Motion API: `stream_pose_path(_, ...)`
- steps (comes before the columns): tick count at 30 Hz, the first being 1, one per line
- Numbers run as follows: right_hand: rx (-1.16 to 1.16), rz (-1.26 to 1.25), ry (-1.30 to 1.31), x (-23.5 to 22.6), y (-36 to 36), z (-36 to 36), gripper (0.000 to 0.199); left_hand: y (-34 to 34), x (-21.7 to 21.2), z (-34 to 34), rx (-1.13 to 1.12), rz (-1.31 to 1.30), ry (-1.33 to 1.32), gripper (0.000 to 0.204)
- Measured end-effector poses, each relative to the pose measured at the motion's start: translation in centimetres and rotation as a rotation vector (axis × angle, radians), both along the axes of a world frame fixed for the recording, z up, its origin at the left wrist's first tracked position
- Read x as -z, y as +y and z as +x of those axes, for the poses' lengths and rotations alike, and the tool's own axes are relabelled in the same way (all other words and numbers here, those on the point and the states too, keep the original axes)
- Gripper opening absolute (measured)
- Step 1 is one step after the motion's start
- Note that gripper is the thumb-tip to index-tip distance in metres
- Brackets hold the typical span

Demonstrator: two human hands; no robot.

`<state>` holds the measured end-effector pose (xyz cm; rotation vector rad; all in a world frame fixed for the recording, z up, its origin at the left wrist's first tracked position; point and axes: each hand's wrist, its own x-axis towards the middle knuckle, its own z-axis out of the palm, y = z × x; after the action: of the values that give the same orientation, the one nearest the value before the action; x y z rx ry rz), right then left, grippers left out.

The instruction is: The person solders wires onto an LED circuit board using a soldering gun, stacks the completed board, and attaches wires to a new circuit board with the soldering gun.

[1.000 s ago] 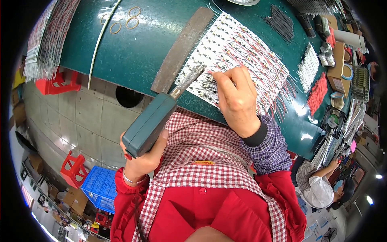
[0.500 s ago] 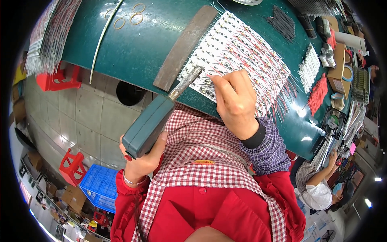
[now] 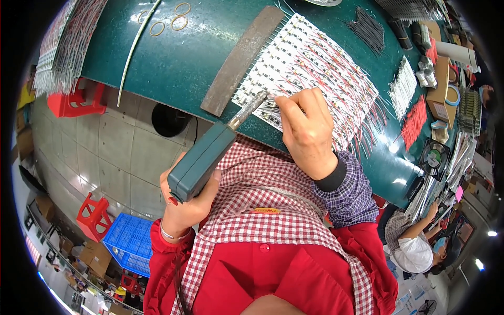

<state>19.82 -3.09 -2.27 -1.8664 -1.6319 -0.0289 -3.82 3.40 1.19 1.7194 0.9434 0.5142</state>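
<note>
My left hand [image 3: 191,202] is wrapped around a green hot-air gun [image 3: 202,160] with a scorched metal nozzle [image 3: 248,110]. The nozzle tip points up and right, just short of my right fingertips. My right hand [image 3: 308,131] hovers over the near edge of a sheet of small white circuit boards [image 3: 286,58], thumb and forefinger pinched together; what they pinch is too small to make out. Thin red, white and black wires [image 3: 341,79] fan out from the boards to the right. Along the sheet's left edge lies a flat worn bar [image 3: 241,60].
Bundles of black [image 3: 366,30], white [image 3: 403,88] and red wires [image 3: 415,123] lie on the green table [image 3: 173,63]. Rubber bands [image 3: 179,23] and a pale cord [image 3: 137,42] are at left. A small fan [image 3: 434,157] stands at right; a co-worker [image 3: 415,252] sits beyond.
The hot-air gun has shifted slightly right and up, bringing its nozzle closer to my right fingertips. My right hand has barely moved.
</note>
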Motion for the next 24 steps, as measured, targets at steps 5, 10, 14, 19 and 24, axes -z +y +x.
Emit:
stream_pose_path(5, -0.001, -0.007, -0.002, -0.1, 0.0, 0.0, 0.025, -0.1, -0.2, 0.0, -0.017, 0.044, -0.004, 0.02)
stream_pose_path(10, 0.0, 0.003, -0.009, 0.0, 0.0, -0.1, 0.024, -0.6, 0.3, -1.9, 0.036, 0.024, 0.038, 0.029)
stream_pose_path(14, 0.006, 0.002, -0.007, 0.1, 0.0, -0.1, 0.024, -0.4, 0.1, -0.3, -0.048, 0.077, -0.002, 0.02)
stream_pose_path(19, 0.012, 0.015, -0.003, 0.3, 0.0, 0.0, 0.023, -0.1, 0.1, 0.2, -0.046, 0.022, 0.007, 0.02)
stream_pose_path(24, 0.017, 0.013, 0.0, 0.4, 0.2, 0.0, 0.024, 0.4, 0.3, 0.5, 0.036, 0.125, -0.028, 0.019)
